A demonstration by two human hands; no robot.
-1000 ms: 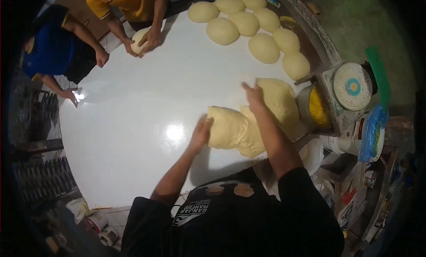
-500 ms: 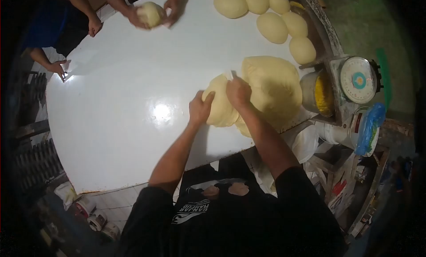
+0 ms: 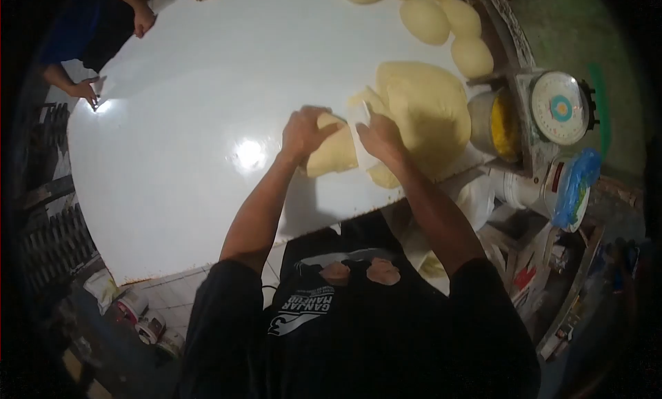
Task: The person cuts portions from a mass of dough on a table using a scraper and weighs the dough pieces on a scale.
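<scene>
My left hand (image 3: pixel 305 131) is wrapped over the left end of a yellow dough piece (image 3: pixel 334 153) near the table's front edge. A flat white scraper (image 3: pixel 359 123) stands between that piece and the larger dough mass, gripped in my right hand (image 3: pixel 381 136). The large dough mass (image 3: pixel 431 116) spreads out to the right of my right hand, with a smaller flap of dough beside the scraper. Whether the piece is fully parted from the mass cannot be made out.
Several dough balls (image 3: pixel 424 21) lie at the table's back right. A metal bowl (image 3: pixel 483 123) with yellow contents and a dial scale (image 3: pixel 560 108) stand at the right. A co-worker's hand (image 3: pixel 85 91) rests at the left edge of the white table (image 3: pixel 172 171).
The scraper has come down between the dough piece and the mass. My left hand has closed further over the piece. The view has shifted, and the co-worker's dough ball is now at the top edge.
</scene>
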